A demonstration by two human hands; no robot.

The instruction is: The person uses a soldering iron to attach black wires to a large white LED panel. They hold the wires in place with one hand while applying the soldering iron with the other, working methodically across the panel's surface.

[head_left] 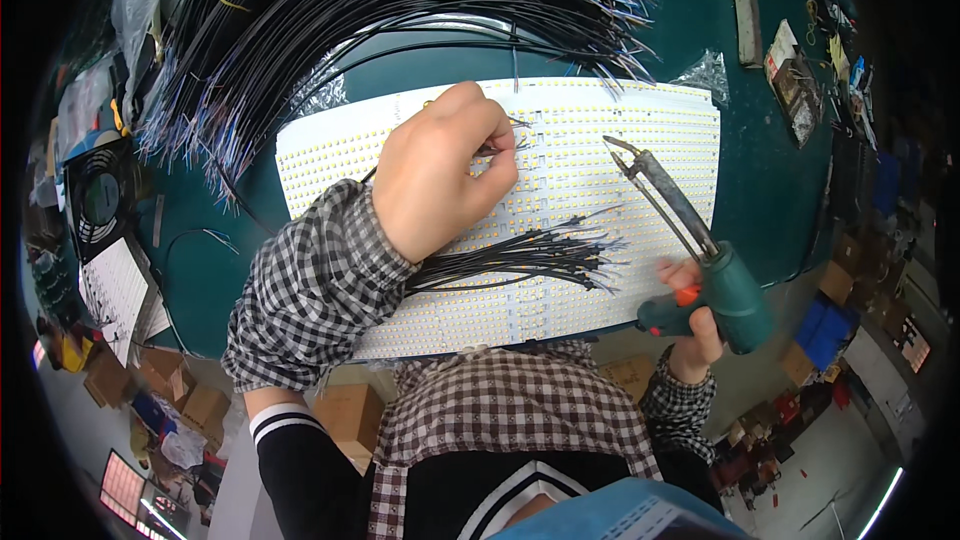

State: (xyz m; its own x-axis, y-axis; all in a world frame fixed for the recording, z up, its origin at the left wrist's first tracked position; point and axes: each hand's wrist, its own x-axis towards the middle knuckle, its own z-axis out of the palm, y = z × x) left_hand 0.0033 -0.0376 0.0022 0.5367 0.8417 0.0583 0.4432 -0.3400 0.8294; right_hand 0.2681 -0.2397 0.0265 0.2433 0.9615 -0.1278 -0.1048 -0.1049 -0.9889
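My left hand (445, 170) is closed in a pinch over the white LED board (660, 180). Between its fingertips is a thin black cable, mostly hidden by the hand; fine wire ends (519, 124) poke out beside the fingers. In my right hand (704, 336) is a green soldering gun (738, 300), its fingers wrapped around the handle by a red trigger. The gun's dark metal tip (618, 145) points up and left above the board, apart from my left hand. Rows of small yellow LEDs cover the board. Below my left hand, a bunch of short black cables (520, 258) lies across it.
A large bundle of long black cables (400, 0) with stripped ends arches across the back of the green table (775, 170). At the left stand a black fan (100, 198) and papers (118, 290). A grey bar (742, 0) and a small box (790, 80) lie back right.
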